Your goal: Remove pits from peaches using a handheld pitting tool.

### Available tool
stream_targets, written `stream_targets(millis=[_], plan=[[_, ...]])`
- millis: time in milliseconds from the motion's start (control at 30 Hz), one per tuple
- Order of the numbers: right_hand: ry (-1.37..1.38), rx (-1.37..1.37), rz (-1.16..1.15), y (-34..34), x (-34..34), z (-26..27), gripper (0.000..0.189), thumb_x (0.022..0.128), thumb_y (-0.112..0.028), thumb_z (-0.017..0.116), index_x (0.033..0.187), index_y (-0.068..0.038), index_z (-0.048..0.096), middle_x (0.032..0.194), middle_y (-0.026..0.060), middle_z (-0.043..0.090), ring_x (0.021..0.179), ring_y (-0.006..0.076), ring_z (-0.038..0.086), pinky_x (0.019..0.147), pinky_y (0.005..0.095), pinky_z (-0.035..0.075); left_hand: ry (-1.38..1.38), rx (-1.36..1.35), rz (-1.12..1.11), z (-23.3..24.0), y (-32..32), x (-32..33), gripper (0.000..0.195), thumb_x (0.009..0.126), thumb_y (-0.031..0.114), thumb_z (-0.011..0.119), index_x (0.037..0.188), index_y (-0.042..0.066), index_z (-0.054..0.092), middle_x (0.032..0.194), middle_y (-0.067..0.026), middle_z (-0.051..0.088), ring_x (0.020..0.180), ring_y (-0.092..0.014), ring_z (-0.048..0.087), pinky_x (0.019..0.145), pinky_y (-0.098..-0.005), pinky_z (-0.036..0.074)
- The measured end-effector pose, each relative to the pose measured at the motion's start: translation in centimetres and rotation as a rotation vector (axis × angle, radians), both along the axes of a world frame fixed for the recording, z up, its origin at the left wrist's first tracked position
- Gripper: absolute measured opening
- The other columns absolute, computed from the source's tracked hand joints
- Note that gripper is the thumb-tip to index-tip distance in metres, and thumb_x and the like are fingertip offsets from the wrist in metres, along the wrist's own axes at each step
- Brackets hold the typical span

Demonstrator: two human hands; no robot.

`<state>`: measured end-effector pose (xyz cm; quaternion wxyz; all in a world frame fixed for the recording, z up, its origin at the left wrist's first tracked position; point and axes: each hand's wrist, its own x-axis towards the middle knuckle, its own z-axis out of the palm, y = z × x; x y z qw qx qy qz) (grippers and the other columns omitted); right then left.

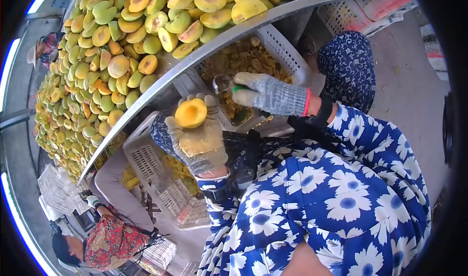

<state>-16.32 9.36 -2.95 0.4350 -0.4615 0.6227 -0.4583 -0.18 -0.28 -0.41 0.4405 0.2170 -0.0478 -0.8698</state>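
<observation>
My left hand (201, 137), in a worn knit glove, holds a pitted yellow fruit half (191, 113) in its fingers, hollow side up. To its right, my right hand (268, 94), in a grey knit glove with a red cuff, grips a small tool with a green handle (239, 88) and a curved metal loop (216, 84). Both hands are apart, before the metal rim of the table. Under the right hand a plastic crate (283, 49) holds brown pits and scraps. Halved green and yellow fruit (148, 64) is heaped on the table.
The table's curved metal rim (219, 43) runs just beyond my hands. A white perforated crate (146, 159) with yellow fruit pieces stands at the lower left. A co-worker in a red patterned top (113, 243) sits further left. Stacked crates (347, 16) stand at the upper right.
</observation>
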Motion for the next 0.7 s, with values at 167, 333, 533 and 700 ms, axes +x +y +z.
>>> stream_targets(millis=[167,333,533,700], plan=[[0.218,-0.232,-0.07,-2.2,1.3,0.2,0.032,0.091,-0.031,0.049,0.112,-0.007,0.053,0.097,0.0181,0.062,0.088,0.0347,0.061,0.075,0.0396,0.048,-0.437,-0.136,-0.034,-0.4,0.8,-0.5,0.041,0.091,0.036,0.051,0.112,0.0,0.048,0.11,-0.0155,0.054,0.103,-0.031,0.05,0.099,-0.0468,0.038],[0.307,-0.185,-0.028,-2.5,1.6,0.3,0.038,0.092,-0.037,0.046,0.119,-0.012,0.053,0.099,0.0173,0.063,0.086,0.0338,0.062,0.074,0.0408,0.05,-0.098,0.074,-0.059,0.2,0.9,-0.3,0.044,0.09,0.037,0.054,0.115,0.001,0.049,0.112,-0.0146,0.055,0.104,-0.029,0.051,0.099,-0.0444,0.038],[0.335,-0.304,-0.048,-2.5,1.7,0.4,0.035,0.092,-0.035,0.048,0.118,-0.013,0.054,0.09,0.0158,0.065,0.08,0.0318,0.064,0.069,0.0416,0.05,-0.14,-0.042,-0.062,0.4,1.7,-0.3,0.048,0.088,0.038,0.057,0.117,0.002,0.05,0.115,-0.0152,0.055,0.108,-0.028,0.051,0.099,-0.043,0.038],[0.557,-0.331,-0.062,-1.9,2.1,2.2,0.034,0.089,-0.028,0.052,0.121,-0.015,0.054,0.088,0.0132,0.065,0.077,0.0288,0.064,0.065,0.0413,0.051,-0.192,-0.172,-0.105,0.9,2.6,0.0,0.049,0.088,0.039,0.057,0.118,0.001,0.049,0.115,-0.0136,0.054,0.109,-0.026,0.049,0.099,-0.038,0.037]])
